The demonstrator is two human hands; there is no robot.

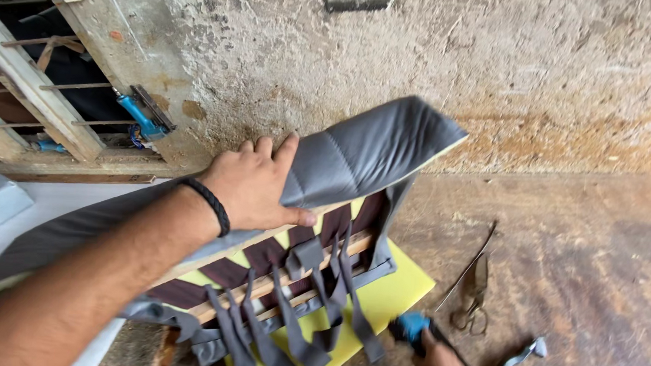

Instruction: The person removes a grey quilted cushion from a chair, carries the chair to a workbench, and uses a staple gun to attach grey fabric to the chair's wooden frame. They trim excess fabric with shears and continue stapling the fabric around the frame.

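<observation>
My left hand (255,183) presses flat on the top edge of a grey upholstered cushion (372,148), which stands tilted on its side. Its underside shows a wooden frame (276,281), dark red webbing and several loose grey fabric straps (295,330) hanging down over yellow foam (386,297). A black braided band circles my left wrist. Low in the view my right hand (442,364) grips a blue-and-black tool (411,328) just right of the straps; the tool's kind is blurred.
Large scissors (472,291) and a metal hand tool (520,358) lie on the bare concrete floor at right. A rough plaster wall (494,80) stands behind. At left, a barred wooden window frame (26,93) holds a blue tool (142,118) on its sill.
</observation>
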